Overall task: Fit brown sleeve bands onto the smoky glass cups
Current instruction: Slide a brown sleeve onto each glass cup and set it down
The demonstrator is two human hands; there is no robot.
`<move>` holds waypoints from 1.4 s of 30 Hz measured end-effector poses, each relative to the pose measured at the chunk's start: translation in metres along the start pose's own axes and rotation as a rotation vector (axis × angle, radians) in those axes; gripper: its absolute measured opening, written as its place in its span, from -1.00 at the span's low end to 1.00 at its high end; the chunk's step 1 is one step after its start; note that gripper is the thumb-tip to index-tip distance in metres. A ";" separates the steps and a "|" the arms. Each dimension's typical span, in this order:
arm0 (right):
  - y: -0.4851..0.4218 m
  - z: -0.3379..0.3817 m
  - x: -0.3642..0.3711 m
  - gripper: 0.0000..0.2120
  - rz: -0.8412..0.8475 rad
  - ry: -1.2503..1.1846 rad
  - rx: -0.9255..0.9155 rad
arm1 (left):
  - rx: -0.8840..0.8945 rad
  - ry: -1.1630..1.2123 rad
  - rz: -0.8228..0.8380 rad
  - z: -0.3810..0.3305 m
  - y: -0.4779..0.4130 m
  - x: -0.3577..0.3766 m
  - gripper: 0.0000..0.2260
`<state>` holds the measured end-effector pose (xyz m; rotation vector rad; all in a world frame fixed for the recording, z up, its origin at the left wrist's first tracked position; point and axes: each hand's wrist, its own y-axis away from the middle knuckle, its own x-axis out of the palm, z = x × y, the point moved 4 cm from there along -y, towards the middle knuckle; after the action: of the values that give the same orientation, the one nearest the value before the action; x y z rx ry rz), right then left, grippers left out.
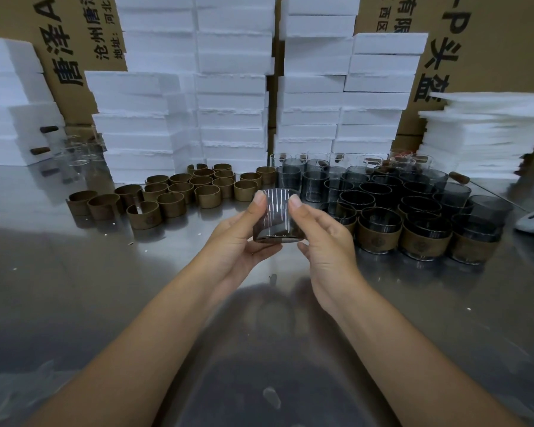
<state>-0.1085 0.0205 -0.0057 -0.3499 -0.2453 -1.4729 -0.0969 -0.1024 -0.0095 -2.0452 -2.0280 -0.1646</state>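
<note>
Holding a short smoky grey glass cup off the shiny steel table on fingertips only. My read is slip risk: smooth wall, light contact, hard steel below. No band shows on it. Left hand curls under its base, thumb near the rim; right hand pinches the other side, so the cup sits between both palms. Loose brown split-ring sleeve bands lie left of the cup, beyond it — banded smoky cups just right.
</note>
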 end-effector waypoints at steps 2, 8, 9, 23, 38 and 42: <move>-0.001 0.001 -0.001 -0.74 0.008 -0.055 0.038 | -0.016 0.006 0.014 0.000 0.000 0.000 -0.60; 0.000 0.000 0.001 -0.49 0.015 -0.063 0.044 | -0.041 -0.010 0.063 0.004 -0.001 -0.001 -0.48; 0.000 -0.002 0.002 -0.40 0.037 -0.028 0.067 | -0.043 -0.011 0.085 0.005 -0.001 0.000 -0.47; 0.002 -0.006 0.002 -0.39 -0.010 0.172 0.008 | 0.069 -0.157 -0.179 -0.002 0.001 -0.002 -0.48; -0.003 -0.010 0.001 -0.66 0.172 0.134 0.067 | 0.029 -0.040 -0.058 -0.003 0.001 -0.003 -0.61; -0.007 -0.013 -0.001 -0.64 0.168 -0.002 0.175 | 0.020 -0.006 -0.016 -0.003 0.001 -0.003 -0.73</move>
<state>-0.1157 0.0161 -0.0179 -0.2242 -0.3361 -1.2759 -0.0960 -0.1063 -0.0080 -2.0210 -2.0413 -0.1411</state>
